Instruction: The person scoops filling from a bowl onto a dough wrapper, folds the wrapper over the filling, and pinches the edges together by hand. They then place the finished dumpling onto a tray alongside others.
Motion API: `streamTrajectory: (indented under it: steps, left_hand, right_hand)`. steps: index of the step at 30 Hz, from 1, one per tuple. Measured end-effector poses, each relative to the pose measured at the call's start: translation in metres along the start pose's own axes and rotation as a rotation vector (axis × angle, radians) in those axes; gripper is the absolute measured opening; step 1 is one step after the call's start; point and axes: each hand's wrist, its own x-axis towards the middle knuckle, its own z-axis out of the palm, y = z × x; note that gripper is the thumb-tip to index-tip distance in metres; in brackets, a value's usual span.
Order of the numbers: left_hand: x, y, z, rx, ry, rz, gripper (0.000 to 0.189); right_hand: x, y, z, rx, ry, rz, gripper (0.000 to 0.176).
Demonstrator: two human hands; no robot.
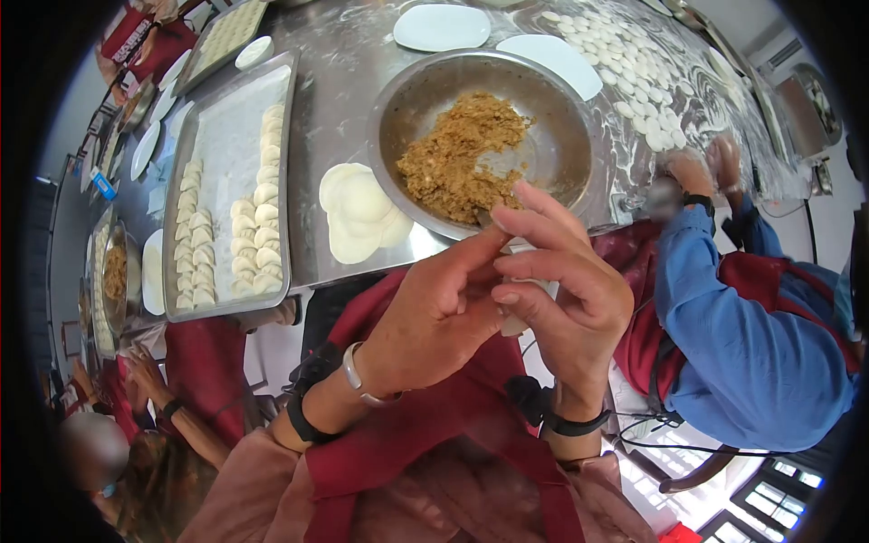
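Observation:
My left hand [439, 317] and my right hand [570, 290] meet just below the metal bowl, fingers bent toward each other. Between them shows a small piece of pale dough [514, 323], mostly hidden by the fingers. The wide bowl [576, 163] holds brown minced filling [466, 149], heaped toward its left side. Left of the bowl, several round dough wrappers [362, 213] lie overlapping on the steel table [330, 100]. Further left, a metal tray [231, 109] carries rows of folded dumplings [269, 195] on its lower and right parts.
White plates [442, 27] stand behind the bowl. Many small dough pieces [634, 77] lie on the floured surface at the upper right. A co-worker in blue sleeves [724, 317] works close on the right. Other people and trays are at the left.

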Motion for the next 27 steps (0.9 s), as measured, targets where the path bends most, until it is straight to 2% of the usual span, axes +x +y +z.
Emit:
streamTrajectory:
  steps: [7, 10, 12, 16, 18, 19, 21, 22, 24, 25, 27]
  left_hand:
    - [-0.003, -0.007, -0.006, -0.051, 0.012, -0.002, 0.043]
    - [-0.004, -0.011, -0.007, -0.014, 0.027, 0.085, 0.039]
    - [-0.004, -0.009, -0.001, -0.165, 0.105, 0.147, 0.036]
    - [-0.009, -0.011, -0.003, -0.224, 0.134, 0.165, 0.034]
    - [-0.013, -0.007, -0.016, 0.063, -0.011, 0.029, 0.043]
    - [-0.013, -0.008, -0.015, 0.061, -0.008, 0.031, 0.043]
    - [-0.012, -0.01, -0.01, -0.078, 0.134, 0.116, 0.033]
    - [-0.011, -0.009, -0.009, -0.079, 0.136, 0.119, 0.033]
    - [-0.01, -0.009, -0.009, -0.188, 0.096, 0.153, 0.035]
    - [-0.01, -0.01, -0.008, -0.19, 0.096, 0.154, 0.035]
    - [-0.011, -0.012, -0.007, -0.208, 0.101, 0.235, 0.049]
  right_hand:
    - [-0.004, -0.002, 0.01, 0.05, 0.06, -0.026, 0.02]
    - [0.0, -0.009, 0.018, 0.13, 0.055, 0.04, 0.019]
    - [0.001, -0.017, 0.025, 0.12, 0.216, 0.097, 0.024]
    - [-0.005, -0.004, 0.018, 0.063, 0.099, -0.014, 0.027]
    - [-0.008, -0.003, 0.018, -0.052, 0.047, -0.029, 0.033]
    - [-0.007, -0.005, 0.02, -0.053, 0.043, -0.029, 0.033]
    - [-0.002, -0.011, 0.028, -0.006, 0.074, 0.041, 0.037]
    - [-0.001, -0.014, 0.032, -0.006, 0.071, 0.039, 0.037]
    - [0.001, -0.018, 0.039, 0.034, 0.237, 0.063, 0.04]
    - [-0.001, -0.016, 0.038, 0.032, 0.235, 0.063, 0.04]
    - [-0.006, -0.009, 0.031, -0.07, 0.076, 0.005, 0.047]
